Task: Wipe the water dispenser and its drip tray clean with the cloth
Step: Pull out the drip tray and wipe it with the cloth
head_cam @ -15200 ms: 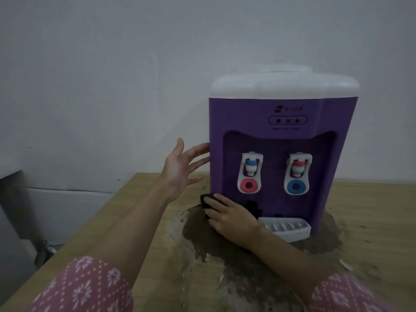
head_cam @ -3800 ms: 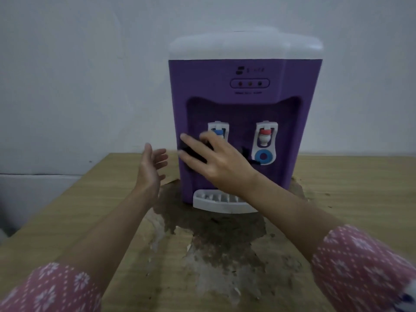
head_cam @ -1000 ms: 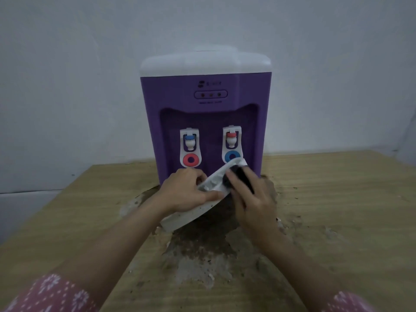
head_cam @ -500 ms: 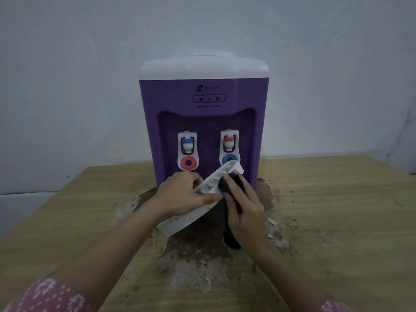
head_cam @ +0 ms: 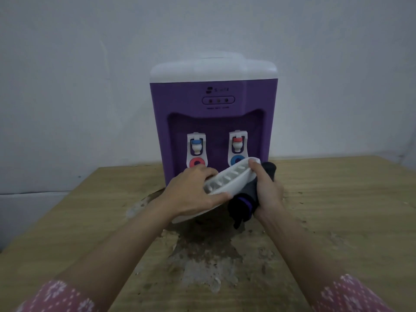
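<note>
- Drip tray off the dispenser, tilted, gripped in our L hand.
- R hand clutches dark cloth against tray's underside.

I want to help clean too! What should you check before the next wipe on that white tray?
1. Drip tray off the water dispenser: ok.
2. Left hand gripping the tray: ok.
3. Right hand pressing the dark cloth to the tray's end: ok.
4. Tray slots clean: cannot tell.
5. Wooden table under the dispenser unstained: not ok, dark patch.
</note>
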Motion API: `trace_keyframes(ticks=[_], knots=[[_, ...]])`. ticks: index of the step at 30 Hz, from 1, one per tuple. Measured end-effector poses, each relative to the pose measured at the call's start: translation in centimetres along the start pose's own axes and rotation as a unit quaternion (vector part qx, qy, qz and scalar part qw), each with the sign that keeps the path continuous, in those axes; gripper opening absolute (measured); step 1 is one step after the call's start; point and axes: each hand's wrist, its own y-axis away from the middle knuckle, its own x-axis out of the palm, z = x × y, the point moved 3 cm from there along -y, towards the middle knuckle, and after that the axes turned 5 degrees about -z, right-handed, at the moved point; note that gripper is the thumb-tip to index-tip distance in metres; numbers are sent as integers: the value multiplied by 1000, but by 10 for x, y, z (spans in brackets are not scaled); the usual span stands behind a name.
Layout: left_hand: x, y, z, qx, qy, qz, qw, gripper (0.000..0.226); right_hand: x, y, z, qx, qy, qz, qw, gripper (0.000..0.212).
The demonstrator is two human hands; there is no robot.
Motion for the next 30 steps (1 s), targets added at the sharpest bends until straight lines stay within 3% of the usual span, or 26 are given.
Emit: trace_keyframes(ticks=[3,5,12,15,19,24,26,27,30], knots=[[-12,10,10,39,37,-33,998,94,-8,-5,3,24,-12,-32,999,47],[-16,19,23,77,42,-44,995,98,-13,-7,7,43,-36,-43,998,44],[-4,38,44,109,169,-154,967,51,-13,-5,8,74,-47,-45,995,43],[2,39,41,68,237,-196,949,48,-13,-4,10,77,-57,-41,995,42],[11,42,38,20,335,-198,921,42,-15,-7,10,66,-50,-26,996,40],[10,42,36,-30,437,-222,871,38,-19,-5,20,-93,3,-67,993,37],[7,41,35,-40,446,-227,864,37,-19,13,23,-262,66,-92,958,32],[6,39,35,-44,448,-228,863,38,-15,28,23,-377,112,-92,915,30],[7,36,29,-52,454,-213,863,39,3,61,6,-656,274,-27,702,27]])
